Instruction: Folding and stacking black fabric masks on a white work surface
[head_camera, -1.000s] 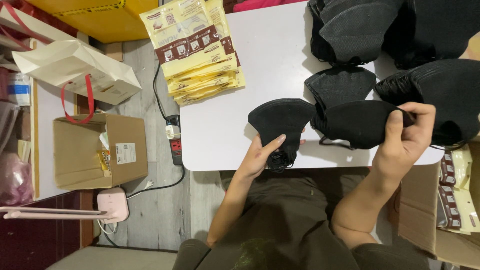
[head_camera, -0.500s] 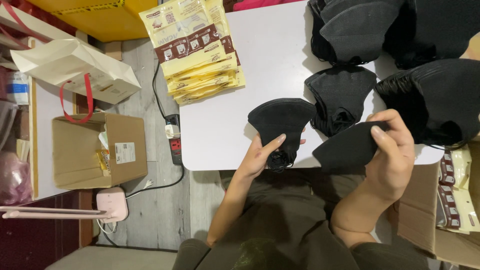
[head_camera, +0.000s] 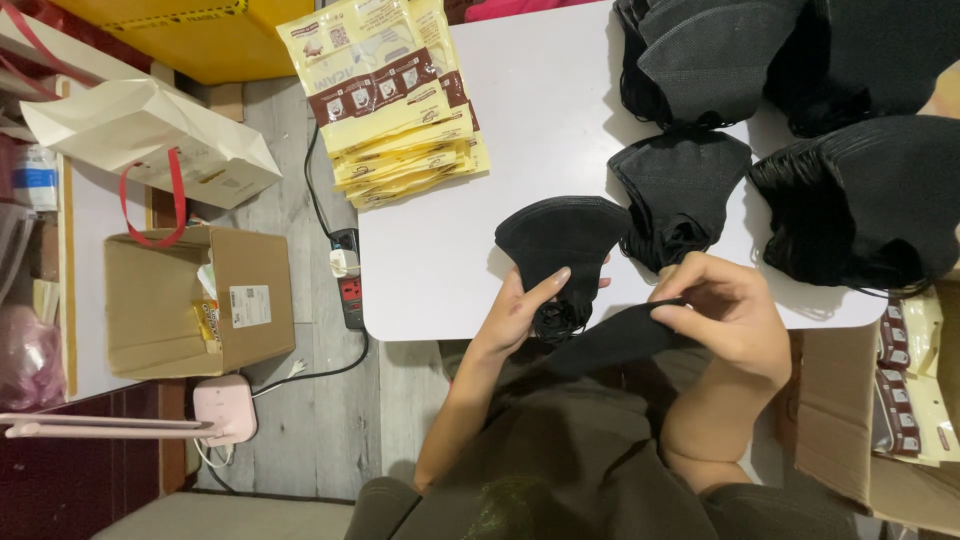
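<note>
1. The left hand (head_camera: 520, 310) lies flat, fingers stretched and loose, pressing on a small stack of black, soft fabric face masks (head_camera: 562, 245) with ribbed cup shapes, at the near edge of the white, smooth, round-cornered table (head_camera: 450, 260).
2. The right hand (head_camera: 735, 320) has its fingers curled, pinching a single folded black fabric mask (head_camera: 610, 342) — it hangs past the table edge, above the person's dark lap.
3. Further piles of black masks (head_camera: 860, 200) crowd the table's right side, matte and layered; one smaller pile (head_camera: 680, 190) sits just beside the pressed stack.
4. A fanned stack of glossy yellow-and-brown packets (head_camera: 395, 100) lies at the far left corner.
5. On the floor — an open brown cardboard box (head_camera: 200, 300), a power strip (head_camera: 348, 280), a white paper bag with red handles (head_camera: 150, 140).
</note>
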